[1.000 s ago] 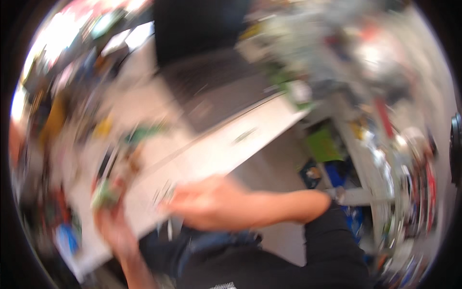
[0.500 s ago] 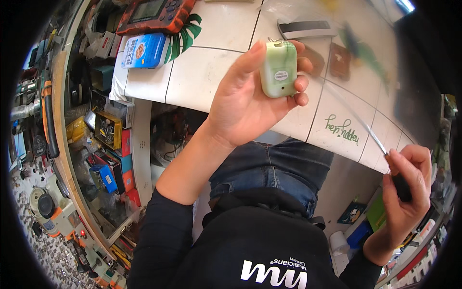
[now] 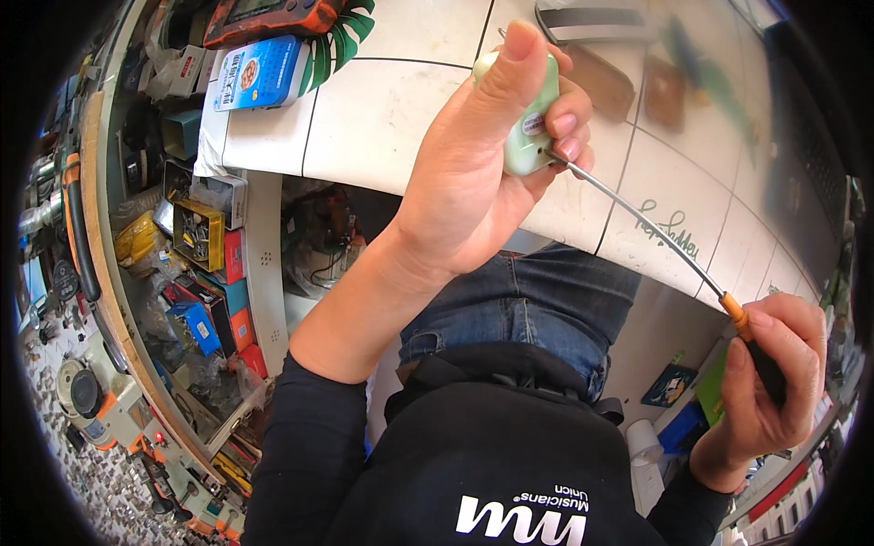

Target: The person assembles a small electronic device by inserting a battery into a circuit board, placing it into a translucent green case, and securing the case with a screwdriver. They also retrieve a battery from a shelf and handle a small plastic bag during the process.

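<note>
Raised over the tabletop, my left hand [image 3: 469, 177] is closed round a small light-green key fob [image 3: 528, 150], thumb on one face and fingers curled about the far side. An oval sticker and a small dark hole show on the fob, and a metal ring stands at its top end. My right hand [image 3: 774, 382] grips the black and orange handle of a long thin screwdriver [image 3: 651, 227]. Its shaft slants up and left, and the tip meets the fob's lower end beside the hole. Whether the tip is inserted, I cannot tell; fingertips lie close to it.
The white tiled table [image 3: 391, 118] carries a blue tin [image 3: 259, 73], a red-and-black handheld device [image 3: 264, 18], a green leaf-shaped piece [image 3: 341, 45] and brown flat pieces [image 3: 596, 82] under clear film. A cluttered shelf with a yellow bin [image 3: 200, 232] stands at left.
The screwdriver's tip has come to the fob's lower end. My left hand has turned and shifted slightly up, its thumb now across the fob's face. My right hand has moved slightly down and right.
</note>
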Motion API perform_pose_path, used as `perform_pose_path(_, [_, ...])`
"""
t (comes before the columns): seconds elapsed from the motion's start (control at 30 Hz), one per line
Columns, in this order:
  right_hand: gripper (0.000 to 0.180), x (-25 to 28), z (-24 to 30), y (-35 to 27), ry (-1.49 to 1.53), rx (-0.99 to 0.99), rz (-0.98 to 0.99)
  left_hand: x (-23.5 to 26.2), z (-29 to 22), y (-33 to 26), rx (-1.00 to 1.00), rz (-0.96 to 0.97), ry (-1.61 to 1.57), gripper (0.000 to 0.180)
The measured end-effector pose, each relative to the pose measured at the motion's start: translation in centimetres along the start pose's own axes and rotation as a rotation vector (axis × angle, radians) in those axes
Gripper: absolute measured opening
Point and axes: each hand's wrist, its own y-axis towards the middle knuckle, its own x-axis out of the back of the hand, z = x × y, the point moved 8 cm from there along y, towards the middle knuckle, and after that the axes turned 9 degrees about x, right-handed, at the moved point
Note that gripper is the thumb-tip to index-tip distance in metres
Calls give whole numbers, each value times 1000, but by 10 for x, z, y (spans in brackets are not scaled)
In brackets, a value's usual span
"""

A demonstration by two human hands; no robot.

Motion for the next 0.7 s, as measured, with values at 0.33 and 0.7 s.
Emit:
perform_pose_path(0.33, [43,-3,4,0,-27,17,36,-1,3,-1,19,83,51,49])
perform_pose_path(0.7, [30,-13,-11,-15,168,-280,29,-8,-7,-7,-112,-43,381,44])
